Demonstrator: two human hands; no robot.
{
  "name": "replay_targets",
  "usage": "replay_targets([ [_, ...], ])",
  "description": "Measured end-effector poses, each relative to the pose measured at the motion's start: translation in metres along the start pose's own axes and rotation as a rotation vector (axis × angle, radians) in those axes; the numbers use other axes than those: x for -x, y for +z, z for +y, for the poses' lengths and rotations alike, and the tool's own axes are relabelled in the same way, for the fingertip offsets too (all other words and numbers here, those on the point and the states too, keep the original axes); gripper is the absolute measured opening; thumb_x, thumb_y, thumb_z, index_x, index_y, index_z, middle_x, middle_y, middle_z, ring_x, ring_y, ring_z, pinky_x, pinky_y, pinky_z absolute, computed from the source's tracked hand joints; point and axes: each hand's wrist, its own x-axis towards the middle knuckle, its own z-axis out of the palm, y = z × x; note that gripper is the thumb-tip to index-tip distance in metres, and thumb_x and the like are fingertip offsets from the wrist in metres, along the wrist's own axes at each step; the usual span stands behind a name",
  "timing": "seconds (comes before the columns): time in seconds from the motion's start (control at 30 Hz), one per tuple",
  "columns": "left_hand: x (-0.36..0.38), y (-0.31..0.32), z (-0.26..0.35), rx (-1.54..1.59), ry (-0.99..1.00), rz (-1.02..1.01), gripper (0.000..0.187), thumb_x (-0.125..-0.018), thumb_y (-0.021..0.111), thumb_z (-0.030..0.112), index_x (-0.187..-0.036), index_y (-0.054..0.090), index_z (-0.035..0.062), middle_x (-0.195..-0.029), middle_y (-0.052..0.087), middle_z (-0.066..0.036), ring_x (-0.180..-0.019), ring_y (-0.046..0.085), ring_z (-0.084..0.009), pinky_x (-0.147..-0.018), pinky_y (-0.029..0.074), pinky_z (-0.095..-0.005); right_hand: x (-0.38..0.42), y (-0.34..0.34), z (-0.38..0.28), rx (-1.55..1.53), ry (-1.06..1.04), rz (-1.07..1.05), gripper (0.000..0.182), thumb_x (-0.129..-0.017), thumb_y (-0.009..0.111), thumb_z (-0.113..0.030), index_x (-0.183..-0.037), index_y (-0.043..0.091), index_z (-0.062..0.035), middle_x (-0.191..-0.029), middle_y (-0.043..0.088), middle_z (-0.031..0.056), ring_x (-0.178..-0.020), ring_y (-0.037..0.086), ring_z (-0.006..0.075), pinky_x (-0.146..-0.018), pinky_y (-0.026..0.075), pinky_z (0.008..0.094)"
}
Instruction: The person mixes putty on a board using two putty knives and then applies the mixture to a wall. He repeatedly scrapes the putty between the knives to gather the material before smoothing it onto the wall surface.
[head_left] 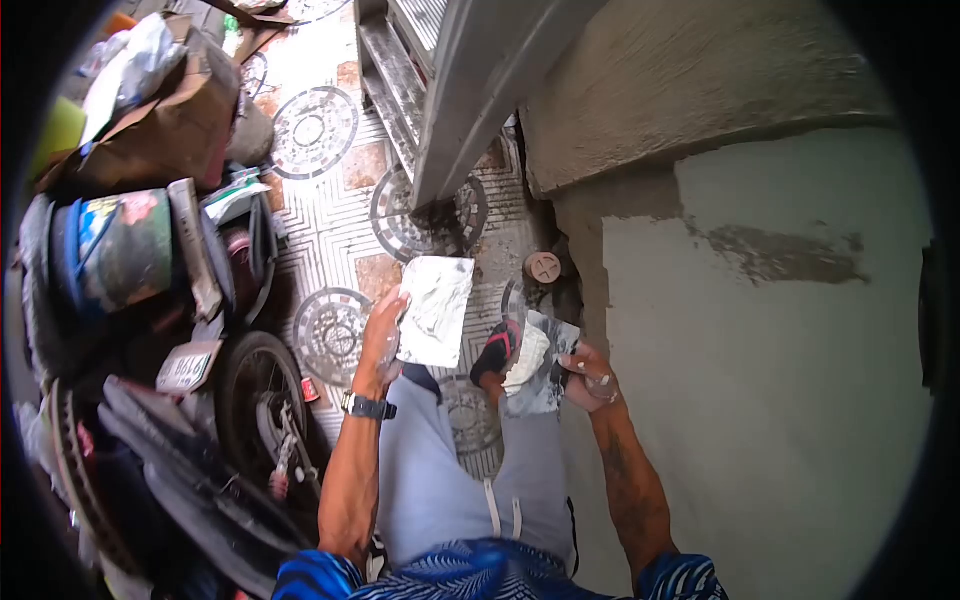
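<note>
My left hand (382,335) is closed on the left edge of a flat, pale rectangular plate (436,312) smeared with white paste. To its right, my right hand (590,376) grips a second flat metal blade (541,370), which carries a thick ridge of white paste (527,360) along its left side. The two plates are apart, held above my legs. White smears mark the fingers of my right hand. Whatever handles the plates have are hidden. On the right, a wall (760,400) has a smooth pale coat with a rough brown-grey patch (790,252).
A metal ladder (395,90) and a grey beam (480,100) stand ahead. Left are a cardboard box (180,125), a paint-stained bucket (125,245), a wheel (262,390) and a number plate (188,367). A round pinkish cap (543,267) lies by the wall's base on the patterned floor (330,230).
</note>
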Motion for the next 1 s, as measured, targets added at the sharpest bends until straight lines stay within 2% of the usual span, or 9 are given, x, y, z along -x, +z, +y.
replay_targets([
  [0.23, -0.126, -0.031, -0.088, -0.198, -0.040, 0.171, 0.046, -0.098, 0.051, 0.017, -0.135, 0.045, -0.0091, -0.130, 0.058, -0.013, -0.109, 0.060, -0.0172, -0.096, 0.045, -0.0278, -0.104, -0.076, 0.022, -0.147, -0.253, 0.094, 0.070, -0.077, 0.060, -0.008, -0.141, 0.037, 0.0041, -0.134, 0.053, 0.0165, -0.124, 0.052, 0.0322, -0.111, 0.035, 0.0440],
  [0.33, -0.194, -0.049, -0.126, -0.202, -0.002, -0.050, 0.042, -0.099, 0.050, 0.020, -0.131, 0.050, -0.0067, -0.119, 0.062, -0.009, -0.103, 0.058, -0.0147, -0.091, 0.044, -0.0263, -0.144, -0.100, 0.021, -0.140, -0.389, 0.043, 0.076, -0.077, 0.061, -0.009, -0.144, 0.029, 0.0046, -0.135, 0.050, 0.0194, -0.126, 0.050, 0.0319, -0.111, 0.035, 0.0452],
  [0.53, -0.267, -0.023, -0.150, -0.230, 0.043, -0.270, 0.032, -0.100, 0.048, 0.023, -0.111, 0.059, -0.0054, -0.100, 0.064, -0.006, -0.087, 0.057, -0.0140, -0.082, 0.046, -0.0293, -0.190, -0.136, 0.013, -0.180, -0.623, -0.007, 0.062, -0.081, 0.056, -0.003, -0.140, 0.038, 0.0034, -0.132, 0.053, 0.0170, -0.123, 0.053, 0.0314, -0.110, 0.037, 0.0463],
  [0.63, -0.291, -0.021, -0.157, -0.241, 0.051, -0.403, 0.031, -0.098, 0.048, 0.020, -0.119, 0.058, -0.0010, -0.109, 0.063, -0.006, -0.095, 0.062, -0.0144, -0.082, 0.051, -0.0287, -0.180, -0.125, 0.004, -0.099, -0.743, 0.097, 0.061, -0.082, 0.056, -0.005, -0.140, 0.038, 0.0037, -0.132, 0.054, 0.0197, -0.123, 0.052, 0.0355, -0.111, 0.035, 0.0500],
  [0.67, -0.312, -0.025, -0.167, -0.581, 0.257, -0.386, 0.031, -0.098, 0.048, 0.019, -0.119, 0.058, -0.0003, -0.108, 0.064, -0.006, -0.094, 0.063, -0.0155, -0.082, 0.052, -0.0291, -0.174, -0.124, 0.002, -0.055, -0.806, 0.060, 0.052, -0.087, 0.056, -0.006, -0.137, 0.041, 0.0038, -0.130, 0.055, 0.0178, -0.121, 0.054, 0.0318, -0.109, 0.038, 0.0480],
  [0.77, -0.284, 0.003, -0.152, -0.264, 0.061, -0.483, 0.032, -0.098, 0.047, 0.020, -0.121, 0.057, -0.0005, -0.109, 0.064, -0.007, -0.095, 0.064, -0.0170, -0.082, 0.052, -0.0304, -0.142, -0.095, -0.010, 0.260, -1.014, 0.233, 0.044, -0.091, 0.056, -0.004, -0.133, 0.045, 0.0037, -0.125, 0.058, 0.0142, -0.116, 0.057, 0.0259, -0.105, 0.042, 0.0432],
  [0.8, -0.279, 0.007, -0.152, -0.251, 0.053, -0.508, 0.033, -0.098, 0.045, 0.020, -0.122, 0.056, -0.0008, -0.110, 0.064, -0.008, -0.096, 0.064, -0.0181, -0.083, 0.052, -0.0315, -0.133, -0.085, -0.013, 0.362, -1.107, 0.326, 0.034, -0.094, 0.055, -0.002, -0.127, 0.051, 0.0029, -0.120, 0.061, 0.0108, -0.108, 0.060, 0.0189, -0.097, 0.047, 0.0386],
  [0.87, -0.272, 0.014, -0.154, -0.168, -0.019, -0.529, 0.033, -0.098, 0.045, 0.019, -0.122, 0.056, -0.0005, -0.111, 0.064, -0.008, -0.096, 0.064, -0.0181, -0.083, 0.052, -0.0321, -0.102, -0.061, -0.018, 0.974, -1.126, 0.672, 0.029, -0.095, 0.053, 0.000, -0.124, 0.054, 0.0002, -0.120, 0.062, 0.0108, -0.105, 0.061, 0.0208, -0.094, 0.048, 0.0372],
  [1.0, -0.266, 0.020, -0.169, -0.048, -0.072, -0.577, 0.030, -0.098, 0.044, 0.018, -0.120, 0.055, 0.0003, -0.111, 0.063, -0.007, -0.098, 0.062, -0.0167, -0.086, 0.050, -0.0313, -0.082, 0.002, -0.041, 2.466, -1.321, 0.835, 0.033, -0.088, 0.058, 0.000, -0.121, 0.059, -0.0037, -0.113, 0.061, 0.0133, -0.106, 0.059, 0.0246, -0.090, 0.047, 0.0411],
])
